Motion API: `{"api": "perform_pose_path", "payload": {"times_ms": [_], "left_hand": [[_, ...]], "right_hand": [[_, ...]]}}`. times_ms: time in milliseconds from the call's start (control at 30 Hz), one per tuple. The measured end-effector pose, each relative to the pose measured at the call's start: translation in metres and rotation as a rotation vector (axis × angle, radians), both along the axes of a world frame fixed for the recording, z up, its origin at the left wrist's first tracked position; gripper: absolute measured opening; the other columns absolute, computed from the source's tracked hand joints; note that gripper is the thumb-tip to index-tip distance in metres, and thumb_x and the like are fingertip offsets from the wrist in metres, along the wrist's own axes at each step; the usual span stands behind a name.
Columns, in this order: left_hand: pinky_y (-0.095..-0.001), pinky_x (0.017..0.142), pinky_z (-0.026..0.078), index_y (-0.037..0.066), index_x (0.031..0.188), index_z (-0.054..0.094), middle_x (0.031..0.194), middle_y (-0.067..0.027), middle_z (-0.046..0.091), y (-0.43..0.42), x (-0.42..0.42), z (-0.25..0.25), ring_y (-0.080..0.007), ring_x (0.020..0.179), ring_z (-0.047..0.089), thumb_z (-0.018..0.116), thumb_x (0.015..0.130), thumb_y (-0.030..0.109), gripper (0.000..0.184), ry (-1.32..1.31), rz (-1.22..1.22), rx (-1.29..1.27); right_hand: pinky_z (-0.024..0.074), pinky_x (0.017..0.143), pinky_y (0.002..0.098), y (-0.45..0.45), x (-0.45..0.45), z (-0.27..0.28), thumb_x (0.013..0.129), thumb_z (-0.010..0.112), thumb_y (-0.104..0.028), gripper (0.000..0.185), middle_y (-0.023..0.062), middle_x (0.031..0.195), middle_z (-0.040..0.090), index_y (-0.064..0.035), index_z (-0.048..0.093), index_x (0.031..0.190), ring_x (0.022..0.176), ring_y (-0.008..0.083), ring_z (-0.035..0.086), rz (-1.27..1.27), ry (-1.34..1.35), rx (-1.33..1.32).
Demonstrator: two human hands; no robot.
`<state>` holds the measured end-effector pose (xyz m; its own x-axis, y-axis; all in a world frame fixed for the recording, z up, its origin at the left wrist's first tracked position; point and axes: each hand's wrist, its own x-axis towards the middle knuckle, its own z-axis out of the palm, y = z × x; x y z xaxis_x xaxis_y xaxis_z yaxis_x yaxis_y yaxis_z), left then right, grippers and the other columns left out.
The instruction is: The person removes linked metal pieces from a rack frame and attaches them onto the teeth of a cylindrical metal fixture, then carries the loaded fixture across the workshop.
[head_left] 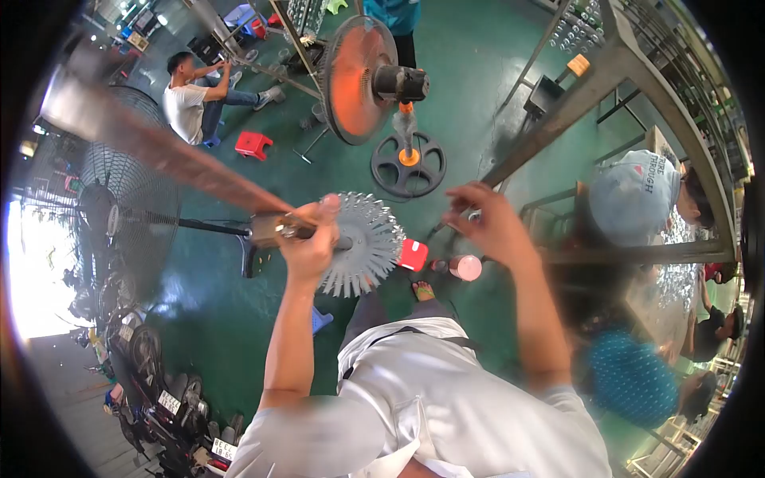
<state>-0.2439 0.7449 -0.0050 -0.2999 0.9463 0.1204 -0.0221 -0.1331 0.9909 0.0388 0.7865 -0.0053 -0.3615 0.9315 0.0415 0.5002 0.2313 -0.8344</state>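
My left hand (309,243) is closed, with the thumb up, where a long rusty metal bar (199,169) meets a brass-coloured fitting (288,229). What lies inside its fingers is mostly hidden. Just beyond that hand stands a grey round disc (358,247) with slotted, toothed edges, mounted on a short shaft. My right hand (490,225) is raised to the right of the disc, fingers bent and apart, with nothing plainly held. Close behind it is the lower end of a slanting metal beam (530,147).
A fan with orange blades (355,80) stands ahead, and a large black fan (119,191) at left. Red stools (253,145) and a pink-lidded container (465,268) are on the floor. One person (191,95) sits ahead; others, one in a cap (636,197), work at right.
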Motion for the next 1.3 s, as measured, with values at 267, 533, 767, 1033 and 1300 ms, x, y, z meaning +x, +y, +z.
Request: {"api": "perform_pose_path", "payload": {"times_ms": [267,533,767,1033,1300], "left_hand": [[-0.0239,0.049,0.034,0.007,0.063,0.055,0.058,0.0076,0.05,0.061,-0.018,-0.003,-0.0038,0.053,0.043,0.076,0.088,0.026,0.038,0.035,-0.293,-0.017],[-0.0273,0.06,0.044,-0.002,0.077,0.067,0.065,-0.0015,0.063,0.093,-0.02,0.006,-0.0094,0.063,0.056,0.072,0.081,0.003,0.008,0.073,-0.567,0.09],[-0.0336,0.074,0.037,0.007,0.08,0.069,0.074,-0.005,0.066,0.119,-0.023,0.001,-0.0221,0.067,0.056,0.078,0.075,0.013,0.012,0.182,-0.498,0.356],[-0.0341,0.072,0.04,0.008,0.072,0.063,0.071,-0.0026,0.063,0.157,-0.018,-0.02,-0.0204,0.071,0.057,0.085,0.071,0.033,0.033,0.271,-0.717,0.195],[-0.0408,0.09,0.04,0.006,0.095,0.063,0.102,-0.0076,0.062,0.177,-0.061,-0.035,-0.0282,0.101,0.055,0.085,0.067,0.039,0.049,0.487,-0.534,0.478]], "right_hand": [[0.0488,0.087,0.0351,-0.002,-0.158,-0.011,0.074,0.076,-0.009,0.049,0.0137,0.103,0.063,-0.0014,0.057,0.119,0.098,0.0313,0.062,-0.114,0.162,0.128],[0.0465,0.071,0.0339,0.028,-0.232,-0.018,0.082,0.067,-0.008,0.018,0.0056,0.082,0.059,0.0004,0.059,0.096,0.078,0.0168,0.057,-0.413,0.551,0.156],[0.0428,0.064,0.0335,0.051,-0.246,-0.05,0.082,0.068,-0.007,0.013,0.0038,0.074,0.056,-0.0001,0.058,0.087,0.07,0.0143,0.053,-0.553,0.554,0.188],[0.0386,0.055,0.0331,0.076,-0.229,-0.093,0.082,0.07,-0.006,0.015,0.0017,0.066,0.053,-0.0006,0.057,0.076,0.061,0.0115,0.048,-0.657,0.503,0.165],[0.0251,0.043,0.0281,0.098,-0.202,-0.089,0.087,0.072,-0.011,0.048,-0.0064,0.049,0.036,-0.0059,0.041,0.052,0.048,0.0042,0.033,-0.838,0.415,0.312]]}}
